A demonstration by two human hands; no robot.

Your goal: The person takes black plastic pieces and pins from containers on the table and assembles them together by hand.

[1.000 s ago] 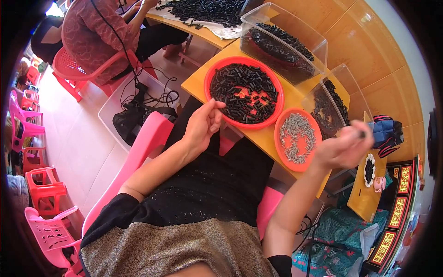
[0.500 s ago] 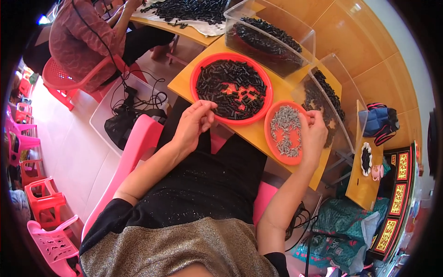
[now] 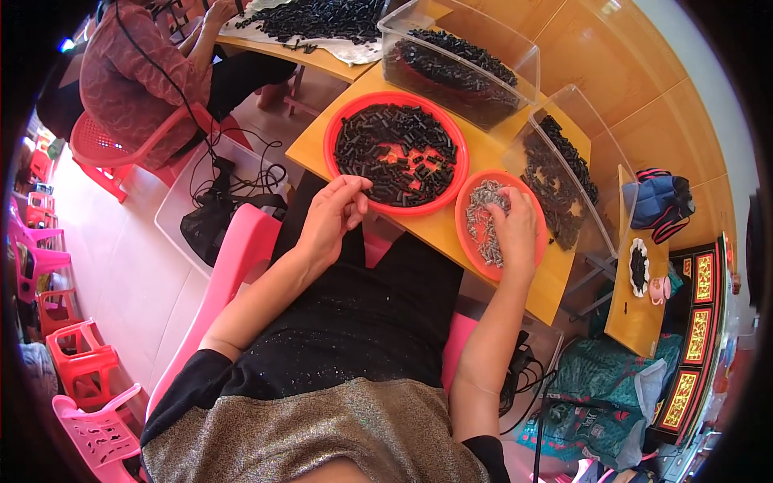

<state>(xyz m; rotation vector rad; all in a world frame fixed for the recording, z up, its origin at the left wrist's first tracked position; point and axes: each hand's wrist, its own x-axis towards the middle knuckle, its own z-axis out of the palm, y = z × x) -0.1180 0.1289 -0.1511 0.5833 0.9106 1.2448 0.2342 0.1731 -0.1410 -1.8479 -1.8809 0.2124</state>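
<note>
My left hand [image 3: 332, 216] is raised at the near edge of a red round basin [image 3: 328, 153] of short black tube-like pieces [image 3: 394, 133]. Its thumb and forefinger are pinched together; whatever is between them is too small to make out. My right hand [image 3: 515, 229] reaches over an orange-red oval tray [image 3: 538, 211] that holds many small grey metal pieces [image 3: 485, 229], perhaps screws. Its fingers are curled down, with the tips among the metal pieces at the tray's far part. Those fingertips are partly hidden, so what they grip does not show.
Behind the basin stands a clear plastic bin [image 3: 459, 76] of black pieces, with a second clear bin [image 3: 555, 177] to its right. A pink chair arm [image 3: 241, 245] lies left of me. Another person [image 3: 149, 84] works at the far-left table. Cables [image 3: 241, 173] trail over a box.
My right hand has moved from the tray's right side leftward and in over the metal pieces. My left hand keeps its pinch beside the basin. The whole view has shifted slightly.
</note>
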